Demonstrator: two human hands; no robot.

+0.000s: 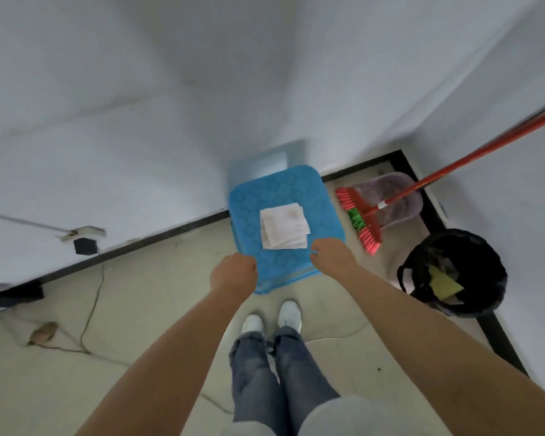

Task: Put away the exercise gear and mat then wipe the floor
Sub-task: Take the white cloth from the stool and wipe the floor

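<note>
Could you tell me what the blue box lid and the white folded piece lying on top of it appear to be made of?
The blue box lid looks like moulded plastic: even colour, embossed pattern, rounded corners. The white folded piece seems to be soft cloth or paper towel: matte, layered, faintly stained; which one is unclear.

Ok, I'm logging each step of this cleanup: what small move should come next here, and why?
Probably set the blue stool down by the wall. Both the left hand and the right hand grip its near edge, and the folded white cloth for wiping lies loose on its seat, so a level descent keeps it there.
</note>
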